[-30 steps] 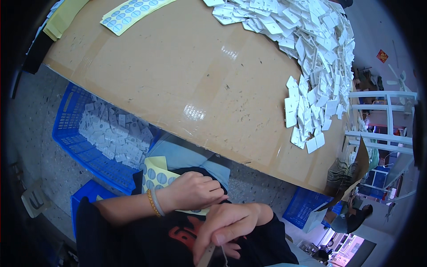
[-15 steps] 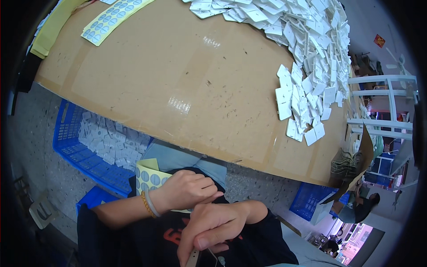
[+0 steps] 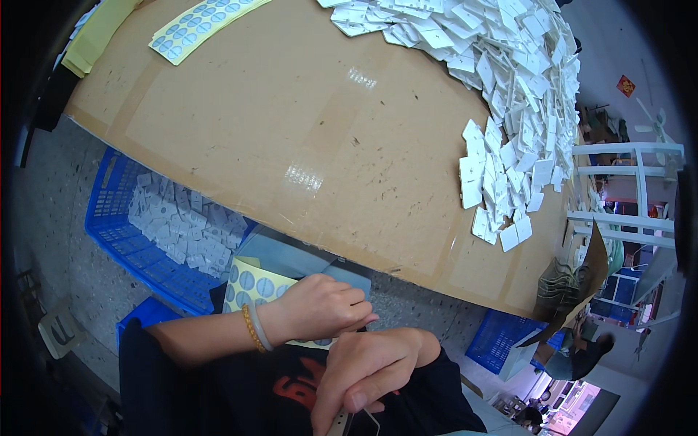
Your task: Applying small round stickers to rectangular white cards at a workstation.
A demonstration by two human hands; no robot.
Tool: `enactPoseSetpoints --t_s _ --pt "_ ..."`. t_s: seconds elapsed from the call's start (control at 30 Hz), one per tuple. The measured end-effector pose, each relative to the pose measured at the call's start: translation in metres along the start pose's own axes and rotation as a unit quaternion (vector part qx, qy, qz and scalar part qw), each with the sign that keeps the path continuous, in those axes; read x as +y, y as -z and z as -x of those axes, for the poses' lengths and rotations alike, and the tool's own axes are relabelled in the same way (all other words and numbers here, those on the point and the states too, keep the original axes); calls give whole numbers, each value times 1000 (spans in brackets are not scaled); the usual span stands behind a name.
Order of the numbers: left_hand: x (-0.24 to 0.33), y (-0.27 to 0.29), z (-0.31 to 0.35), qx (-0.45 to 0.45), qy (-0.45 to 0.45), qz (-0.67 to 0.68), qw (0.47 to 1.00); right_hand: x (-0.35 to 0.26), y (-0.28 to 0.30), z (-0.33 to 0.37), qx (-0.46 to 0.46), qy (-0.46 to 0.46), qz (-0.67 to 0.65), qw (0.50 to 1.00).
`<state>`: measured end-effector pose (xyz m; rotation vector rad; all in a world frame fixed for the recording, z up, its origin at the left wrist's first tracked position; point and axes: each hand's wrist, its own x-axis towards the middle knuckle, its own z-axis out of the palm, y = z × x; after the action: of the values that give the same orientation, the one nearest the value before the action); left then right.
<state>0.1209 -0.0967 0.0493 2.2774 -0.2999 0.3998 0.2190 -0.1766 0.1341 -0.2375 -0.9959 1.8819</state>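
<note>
My left hand (image 3: 320, 301), with two bands round its wrist, is curled over a pale yellow sheet of round grey-blue stickers (image 3: 246, 285) on my lap. Its fingertips are hidden, so what they grip, if anything, does not show. Close in front of my body, my right hand (image 3: 378, 360) is closed, thumb against bent fingers. Just below its fingers appear a small beige strip (image 3: 339, 423) and a thin wire-like piece; whether they are held is unclear. The two hands nearly touch.
A cardboard-covered table (image 3: 240, 123) carries a big heap of white plastic plates (image 3: 502, 65) and more sticker sheets (image 3: 193, 29). Below its edge stands a blue crate (image 3: 138, 247) with small white pieces. Another blue crate (image 3: 494, 338) is at right. People are in the background.
The whole view has shifted a little, the table's things sitting slightly further right. Both hands keep much the same closed pose. More of the sticker sheet on my lap shows.
</note>
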Motion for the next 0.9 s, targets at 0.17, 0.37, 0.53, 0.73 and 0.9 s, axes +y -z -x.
enactPoseSetpoints --t_s 0.17,0.37,0.53,0.73,0.9 --pt "1 1 3 21 15 14 1000 -38 12 53 515 56 420 745" --pt "3 35 -15 44 72 16 996 -92 126 203 743 -261 596 158" --pt "-24 67 -34 173 171 63 968 -64 135 122 609 -152 734 259" --pt "-43 106 -52 181 312 107 927 -58 142 73 643 48 639 419" --pt "-48 107 -71 -114 332 105 931 -74 142 124 762 -17 548 345"
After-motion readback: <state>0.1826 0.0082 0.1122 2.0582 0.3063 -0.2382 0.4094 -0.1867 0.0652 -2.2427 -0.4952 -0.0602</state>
